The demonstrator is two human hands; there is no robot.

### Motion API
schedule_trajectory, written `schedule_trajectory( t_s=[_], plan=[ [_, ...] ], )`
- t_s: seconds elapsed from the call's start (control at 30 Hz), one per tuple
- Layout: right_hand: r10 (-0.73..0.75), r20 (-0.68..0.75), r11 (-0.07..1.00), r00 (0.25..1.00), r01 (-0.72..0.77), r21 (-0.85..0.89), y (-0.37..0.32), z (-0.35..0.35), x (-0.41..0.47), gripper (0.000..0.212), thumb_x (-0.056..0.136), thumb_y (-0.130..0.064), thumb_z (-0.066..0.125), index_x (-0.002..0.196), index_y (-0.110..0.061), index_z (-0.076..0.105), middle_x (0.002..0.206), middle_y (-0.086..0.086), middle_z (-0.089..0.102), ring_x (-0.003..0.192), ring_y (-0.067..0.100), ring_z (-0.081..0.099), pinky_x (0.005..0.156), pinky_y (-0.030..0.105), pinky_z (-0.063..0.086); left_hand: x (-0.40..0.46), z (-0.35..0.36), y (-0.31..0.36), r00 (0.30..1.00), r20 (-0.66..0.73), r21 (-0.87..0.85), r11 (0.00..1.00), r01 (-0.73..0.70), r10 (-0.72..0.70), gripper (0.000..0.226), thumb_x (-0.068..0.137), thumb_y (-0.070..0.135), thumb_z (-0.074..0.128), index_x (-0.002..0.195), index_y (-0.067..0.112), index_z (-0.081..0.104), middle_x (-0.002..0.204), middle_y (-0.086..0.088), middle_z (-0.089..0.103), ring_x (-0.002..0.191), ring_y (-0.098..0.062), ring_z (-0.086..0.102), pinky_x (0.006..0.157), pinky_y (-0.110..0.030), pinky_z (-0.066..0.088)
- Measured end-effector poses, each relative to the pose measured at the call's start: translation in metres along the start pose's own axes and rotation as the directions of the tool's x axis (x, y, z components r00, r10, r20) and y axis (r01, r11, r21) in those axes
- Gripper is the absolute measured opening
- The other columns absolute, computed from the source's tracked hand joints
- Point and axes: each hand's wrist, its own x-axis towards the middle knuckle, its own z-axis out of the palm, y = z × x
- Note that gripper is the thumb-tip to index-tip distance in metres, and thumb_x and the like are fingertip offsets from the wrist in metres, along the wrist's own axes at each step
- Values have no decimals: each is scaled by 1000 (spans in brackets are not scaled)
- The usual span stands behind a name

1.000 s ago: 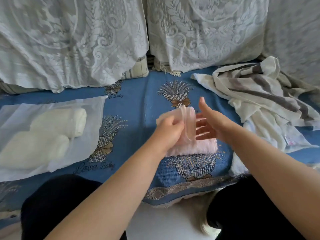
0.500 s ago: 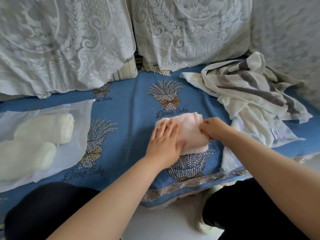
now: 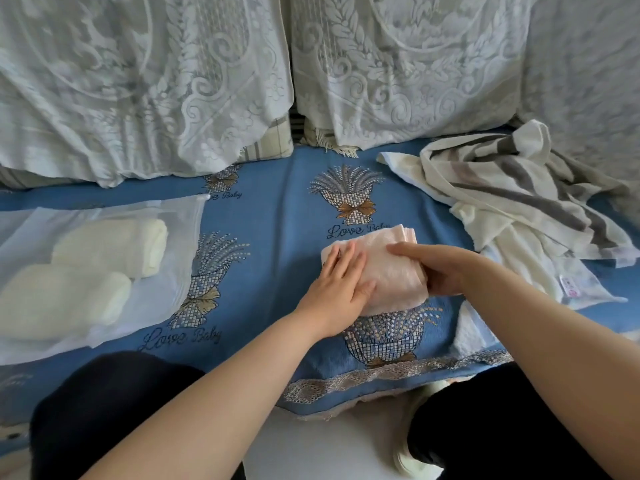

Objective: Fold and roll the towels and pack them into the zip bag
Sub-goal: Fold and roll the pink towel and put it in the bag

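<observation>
- The pink towel [image 3: 384, 271] lies folded on the blue bed cover [image 3: 277, 209], straight in front of the person and between both hands; it is placed there, I judge, because that spot gives flat, open cloth to roll on.
- The left hand [image 3: 343, 289] lies flat on the towel's left part, fingers [image 3: 341, 263] straight and spread, holding nothing; it seems to press the folds down so the layers do not slide while the other side is worked.
- The right hand [image 3: 436, 271] grips the towel's right edge, thumb on top and the other fingers curled under the cloth; that hold looks like the start of a roll from right to left, though the roll itself is not yet formed.
- The zip bag [image 3: 180, 237] lies flat at the left, well apart from the pink towel; two rolled cream towels [image 3: 114, 247] lie inside it side by side, so the packing is partly done, and the bag's near placement keeps the next transfer short; which side is open I cannot tell.
- A heap of unfolded towels, the striped towel [image 3: 512, 192] on top, waits at the right, just beside the right forearm; it is likely kept on that side so unfinished and finished work stay separate.
- Lace-covered cushions [image 3: 145, 81] stand behind.
</observation>
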Motion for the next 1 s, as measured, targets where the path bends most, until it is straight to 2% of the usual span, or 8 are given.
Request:
schedule_trajectory(
  t_s=[0.2, 0.37, 0.47, 0.53, 0.6, 0.67, 0.8, 1.0],
  plan=[
    [-426, -48, 889, 903, 408, -210, -17, 37, -11, 43, 82, -36, 71, 112, -7, 59, 103, 13, 70, 89, 25, 67, 87, 43, 53, -24, -25, -23, 955, -281, -187, 981, 41, -93, 79, 95, 47, 43, 152, 22, -4, 161, 1, -4, 147, -17, 1, 120, -42, 13],
    [-867, 208, 204, 453, 703, -681, -24, 85, -33, 28, 78, -23, 66, 102, -21, 52, 98, -2, 55, 91, 19, 52, 83, 18, 41, -60, -88, -54, 902, -407, 350, 937, 12, 140, 115, 73, 65, 60, 147, 27, -18, 160, -8, 11, 147, -22, 9, 119, -45, 8],
    [-923, 324, -125, 205, 638, -760, -21, 115, -26, 33, 79, -18, 49, 112, -19, 53, 129, 10, 46, 120, 32, 42, 101, 41, 37, -80, -107, -72, 914, -371, 316, 948, -43, 165, 93, 70, 46, 72, 144, 29, 20, 131, 3, 51, 121, -23, 51, 107, -41, 34],
    [-937, 189, 66, 294, 680, -730, -21, 134, -26, 44, 77, -4, 48, 115, -26, 54, 141, 4, 33, 136, 30, 28, 107, 45, 32, -93, -107, -83, 859, -474, 289, 955, -59, 196, 64, 66, 36, 78, 121, 20, 49, 109, 1, 56, 95, -26, 60, 78, -35, 48],
    [-781, -126, 601, 612, 679, -421, -27, 150, -35, 50, 86, 1, 45, 118, -38, 48, 148, 8, 30, 138, 34, 29, 107, 53, 36, -103, -102, -95, 775, -578, 346, 937, -49, 254, 51, 61, 25, 78, 106, 14, 55, 100, -2, 56, 85, -26, 58, 68, -32, 46],
    [-357, -162, 918, 920, 377, 120, -32, 160, -39, 31, 98, -24, 46, 127, -36, 42, 148, 13, 34, 120, 45, 48, 93, 60, 47, -108, -96, -107, 701, -631, 438, 898, -33, 333, 50, 57, 14, 74, 103, 16, 51, 103, -1, 52, 88, -24, 52, 72, -32, 41],
    [-79, 291, 954, 953, -12, 299, -37, 172, -34, 71, 83, -72, 42, 127, -17, 54, 118, 13, 64, 91, 31, 68, 72, 43, 57, -118, -87, -113, 617, -606, 614, 789, -39, 502, 37, 66, 2, 60, 99, 17, 58, 106, 1, 53, 90, -24, 53, 74, -32, 36],
    [-238, 141, 934, 961, 187, 305, -58, 220, -11, 36, 94, -25, 50, 121, -2, 59, 97, 11, 71, 73, 19, 70, 58, 28, 55, -141, -101, -136, 632, -627, 623, 780, 56, 455, 33, 88, 33, 57, 118, 19, 55, 114, -4, 61, 102, -24, 56, 89, -37, 43]
  ],
)
